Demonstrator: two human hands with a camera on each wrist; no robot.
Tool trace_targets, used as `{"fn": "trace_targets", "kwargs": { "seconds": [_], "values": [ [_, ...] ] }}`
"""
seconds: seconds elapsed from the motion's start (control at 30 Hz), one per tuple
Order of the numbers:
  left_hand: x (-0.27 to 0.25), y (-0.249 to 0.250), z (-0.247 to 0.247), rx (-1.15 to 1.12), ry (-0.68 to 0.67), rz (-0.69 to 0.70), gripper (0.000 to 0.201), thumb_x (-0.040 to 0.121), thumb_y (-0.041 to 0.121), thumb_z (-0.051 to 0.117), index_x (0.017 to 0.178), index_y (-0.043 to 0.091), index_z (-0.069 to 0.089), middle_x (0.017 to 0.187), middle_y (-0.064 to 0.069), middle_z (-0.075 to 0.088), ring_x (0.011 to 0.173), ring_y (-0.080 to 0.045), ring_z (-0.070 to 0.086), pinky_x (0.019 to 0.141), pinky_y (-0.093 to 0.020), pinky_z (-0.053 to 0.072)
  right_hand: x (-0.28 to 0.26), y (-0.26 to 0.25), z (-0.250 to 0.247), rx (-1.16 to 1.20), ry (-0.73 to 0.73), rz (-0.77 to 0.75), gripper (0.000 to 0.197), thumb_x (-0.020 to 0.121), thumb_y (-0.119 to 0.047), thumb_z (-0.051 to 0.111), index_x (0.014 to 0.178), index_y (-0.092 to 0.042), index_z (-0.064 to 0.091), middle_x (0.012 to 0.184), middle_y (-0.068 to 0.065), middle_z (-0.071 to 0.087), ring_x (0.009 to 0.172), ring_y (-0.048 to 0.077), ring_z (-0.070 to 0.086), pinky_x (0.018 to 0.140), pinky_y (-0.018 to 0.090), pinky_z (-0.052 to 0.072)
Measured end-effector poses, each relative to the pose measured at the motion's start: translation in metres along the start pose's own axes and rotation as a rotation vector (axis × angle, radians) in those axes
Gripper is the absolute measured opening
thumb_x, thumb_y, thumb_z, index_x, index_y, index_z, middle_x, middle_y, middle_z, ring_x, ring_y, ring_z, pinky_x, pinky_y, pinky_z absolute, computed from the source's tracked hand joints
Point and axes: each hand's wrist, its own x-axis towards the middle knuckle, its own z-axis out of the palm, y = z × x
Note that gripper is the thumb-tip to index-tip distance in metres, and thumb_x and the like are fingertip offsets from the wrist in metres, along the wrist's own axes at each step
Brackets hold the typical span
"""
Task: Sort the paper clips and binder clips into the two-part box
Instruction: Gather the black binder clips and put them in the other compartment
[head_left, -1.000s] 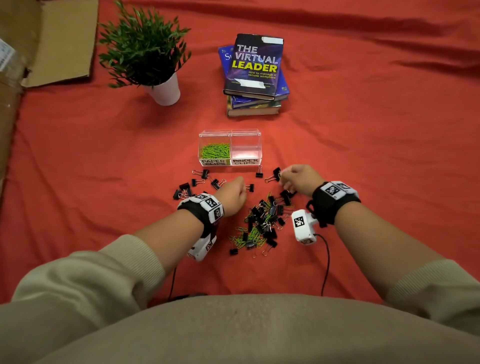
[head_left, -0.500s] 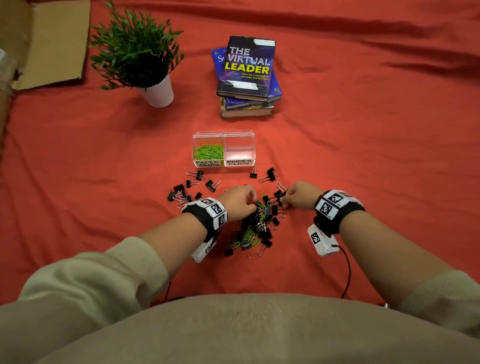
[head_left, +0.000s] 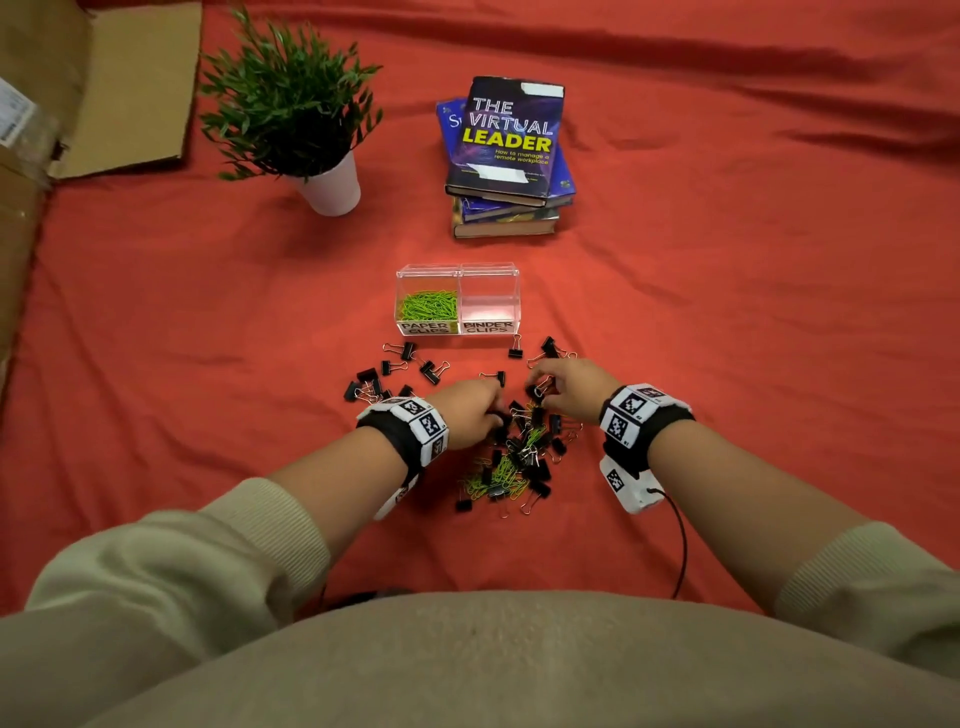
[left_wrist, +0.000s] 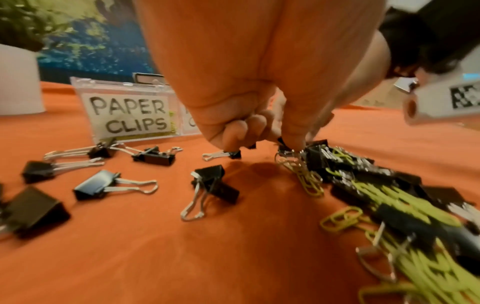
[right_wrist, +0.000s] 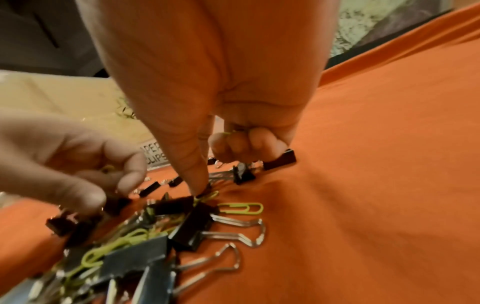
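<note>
Paper clips (head_left: 501, 475) and binder clips (head_left: 524, 441) lie tangled in one pile on the red cloth (head_left: 727, 338), directly in front of you and near the clear two-part box (head_left: 457, 301). Your hands hide the pile's far edge. Your left hand (head_left: 465, 410) has its fingers curled down into the clips; your right hand (head_left: 563, 387) pinches at a black clip, though blur keeps you from telling exactly what either holds. Green clips fill the box's left half; its right half looks bare. Loose binder clips are scattered left of the pile; open cloth lies to the right.
</note>
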Motion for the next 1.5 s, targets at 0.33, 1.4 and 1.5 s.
{"fn": "trace_targets", "kwargs": {
  "seconds": [0.33,1.4,1.5],
  "values": [
    [-0.005,-0.011,-0.021,-0.069,0.240,-0.150,0.021,0.093,0.025,0.051,0.111,0.015,0.046,0.090,-0.003,0.059,0.083,-0.025,0.058,0.068,-0.031,0.043,0.007,0.013,0.000,0.067,0.190,0.056,0.029,0.088,-0.009,0.055,0.113,-0.023,0.060,0.058,-0.013,0.038,0.047,0.009,0.040,0.044,0.022,0.030],
    [-0.021,-0.013,0.015,0.035,0.082,-0.176,0.024,0.095,0.011,0.040,0.114,0.000,0.047,0.115,-0.019,0.056,0.102,-0.034,0.056,0.085,-0.039,0.044,-0.002,-0.014,-0.001,0.236,0.081,0.130,0.019,0.093,-0.025,0.051,0.091,-0.009,0.061,0.077,0.001,0.061,0.048,0.009,0.041,0.040,0.017,0.035],
    [-0.026,-0.023,0.011,-0.098,0.111,-0.173,0.022,0.093,0.013,0.044,0.112,0.001,0.047,0.105,-0.019,0.062,0.090,-0.033,0.059,0.073,-0.035,0.046,0.009,-0.038,-0.024,0.380,0.070,0.102,0.019,0.091,-0.025,0.056,0.089,-0.008,0.065,0.077,0.004,0.064,0.052,0.012,0.044,0.044,0.021,0.037]
  ]
}}
